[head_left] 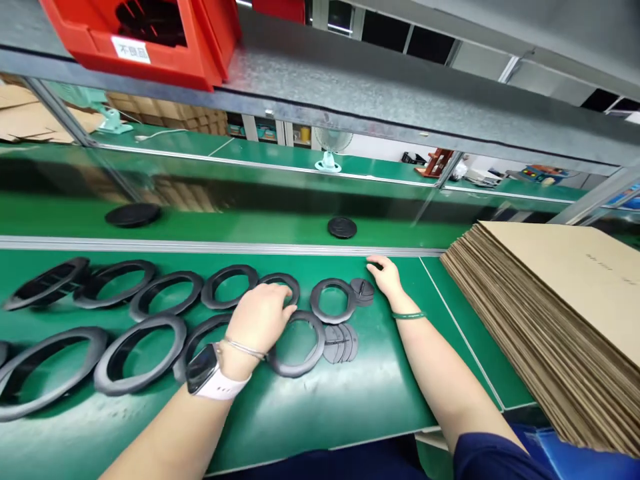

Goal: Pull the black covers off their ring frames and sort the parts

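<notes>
My left hand [260,317], with a watch and a bangle on its wrist, reaches over the black rings in the middle of the green table. Its thumb and forefinger are apart beside a far-row ring [296,285]; the other fingers are mostly hidden. Just below lies a near-row ring [297,369]. My right hand [385,275], wearing a green bangle, is open with nothing in it, right of a small dark round disc [362,291]. Left of that disc lies another black ring [333,285]. Several overlapping dark discs [341,343] lie fanned out below them.
More black rings [140,383] stand in two rows on the left. A tall stack of brown cardboard sheets [565,280] occupies the right. Black round pieces [342,227] lie behind the metal rail. Overhead, a grey shelf [350,73] carries a red bin [205,47].
</notes>
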`<state>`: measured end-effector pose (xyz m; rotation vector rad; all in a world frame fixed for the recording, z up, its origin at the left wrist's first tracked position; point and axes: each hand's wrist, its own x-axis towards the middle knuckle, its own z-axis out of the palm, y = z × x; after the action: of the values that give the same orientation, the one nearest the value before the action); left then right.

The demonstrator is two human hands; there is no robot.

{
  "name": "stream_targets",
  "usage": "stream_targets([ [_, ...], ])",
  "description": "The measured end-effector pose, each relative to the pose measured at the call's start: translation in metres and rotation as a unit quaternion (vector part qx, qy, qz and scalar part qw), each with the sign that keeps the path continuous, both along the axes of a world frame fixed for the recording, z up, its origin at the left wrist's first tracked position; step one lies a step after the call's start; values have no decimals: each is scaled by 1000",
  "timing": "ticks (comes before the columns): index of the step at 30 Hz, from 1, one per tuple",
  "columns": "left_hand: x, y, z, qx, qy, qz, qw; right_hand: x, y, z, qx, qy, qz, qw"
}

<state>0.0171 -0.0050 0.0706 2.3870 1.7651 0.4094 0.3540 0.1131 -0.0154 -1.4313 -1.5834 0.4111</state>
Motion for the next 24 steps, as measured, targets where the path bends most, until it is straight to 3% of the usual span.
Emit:
stream_targets([
  [3,-15,21,-12,10,-15,40,999,2,1,-1,-3,18,5,1000],
  [8,-37,26,-24,16,-58,45,997,9,12,-6,-26,54,13,998],
  [13,-28,27,-26,-1,-109,65,992,9,13,-9,-40,70,1,997],
  [16,-14,26,-36,-46,-83,23,995,4,7,-2,-43,54,14,998],
  [19,-7,25,-48,-62,-38,-5,997,2,-3,14,-70,22,83,994],
  [24,-12,25,-50,-38,-108,-2,993,9,-23,41,-167,-50,234,957],
])
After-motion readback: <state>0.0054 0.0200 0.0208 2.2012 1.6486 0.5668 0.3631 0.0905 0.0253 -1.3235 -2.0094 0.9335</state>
